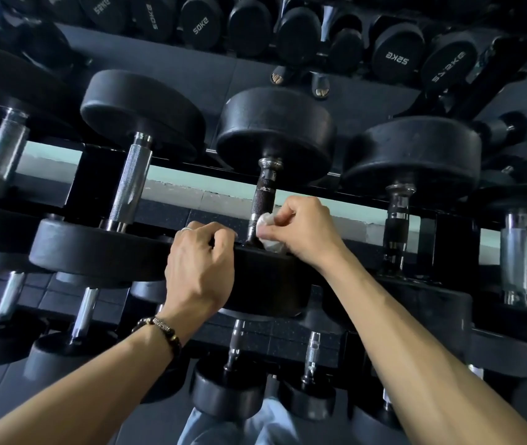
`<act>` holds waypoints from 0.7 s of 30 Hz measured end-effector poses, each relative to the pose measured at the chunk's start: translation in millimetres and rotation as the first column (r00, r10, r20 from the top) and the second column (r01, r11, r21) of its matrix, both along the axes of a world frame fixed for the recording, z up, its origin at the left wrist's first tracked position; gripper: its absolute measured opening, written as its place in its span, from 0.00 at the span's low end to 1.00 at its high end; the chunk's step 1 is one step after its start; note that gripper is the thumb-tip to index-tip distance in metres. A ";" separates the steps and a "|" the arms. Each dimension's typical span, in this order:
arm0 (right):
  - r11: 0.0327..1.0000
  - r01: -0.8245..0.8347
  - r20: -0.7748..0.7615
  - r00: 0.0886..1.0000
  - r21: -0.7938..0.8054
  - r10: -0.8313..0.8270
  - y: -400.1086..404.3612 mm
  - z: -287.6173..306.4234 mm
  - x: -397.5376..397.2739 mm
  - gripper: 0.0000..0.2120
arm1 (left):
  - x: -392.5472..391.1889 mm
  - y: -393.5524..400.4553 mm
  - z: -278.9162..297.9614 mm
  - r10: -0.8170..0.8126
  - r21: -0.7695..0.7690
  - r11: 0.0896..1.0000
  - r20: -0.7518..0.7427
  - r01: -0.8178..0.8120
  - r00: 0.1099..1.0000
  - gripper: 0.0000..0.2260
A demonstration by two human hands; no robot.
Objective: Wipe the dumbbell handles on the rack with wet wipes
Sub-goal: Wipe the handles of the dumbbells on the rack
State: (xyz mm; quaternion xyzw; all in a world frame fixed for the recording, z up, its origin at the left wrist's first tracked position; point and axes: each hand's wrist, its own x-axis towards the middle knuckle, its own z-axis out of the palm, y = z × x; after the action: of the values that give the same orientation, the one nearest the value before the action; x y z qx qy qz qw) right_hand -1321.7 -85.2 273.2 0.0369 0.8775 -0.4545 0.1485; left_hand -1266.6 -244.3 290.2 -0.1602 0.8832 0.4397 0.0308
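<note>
A black dumbbell lies on the rack at the centre, its dark knurled handle (263,195) running away from me between a far head (275,133) and a near head (265,281). My right hand (300,231) pinches a crumpled white wet wipe (267,231) against the near end of that handle. My left hand (201,268) grips the top edge of the near head, fingers curled over it, a ring on one finger and a bead bracelet on the wrist.
Neighbouring dumbbells with chrome handles lie left (130,184) and right (397,220). Lower tiers hold smaller dumbbells (235,348). A mirror behind the rack reflects large dumbbells (394,57) and sandalled feet (320,86). Dark rubber flooring lies below.
</note>
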 end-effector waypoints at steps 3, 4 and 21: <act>1.000 -0.004 -0.033 0.999 0.018 0.005 2.6 3.2 -13.8 0.13 | 0.5 -0.1 0.4 0.004 -0.005 1.000 0.000 -0.004 1.000 0.21; 0.998 0.056 -0.076 0.995 -0.004 -0.056 3.2 3.3 -20.0 0.14 | 0.9 0.1 0.6 0.003 -0.006 1.000 0.000 -0.003 1.000 0.22; 0.977 -0.213 0.126 0.970 0.028 0.207 4.0 3.3 -10.9 0.17 | 0.1 0.3 0.4 0.001 -0.008 1.000 -0.004 -0.001 1.000 0.21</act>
State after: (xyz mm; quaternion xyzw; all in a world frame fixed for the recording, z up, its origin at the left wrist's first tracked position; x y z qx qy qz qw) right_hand -1332.6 -81.2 276.5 -0.0253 0.8750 -0.4147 0.2485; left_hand -1266.5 -244.0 290.6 -0.1600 0.8849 0.4366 0.0280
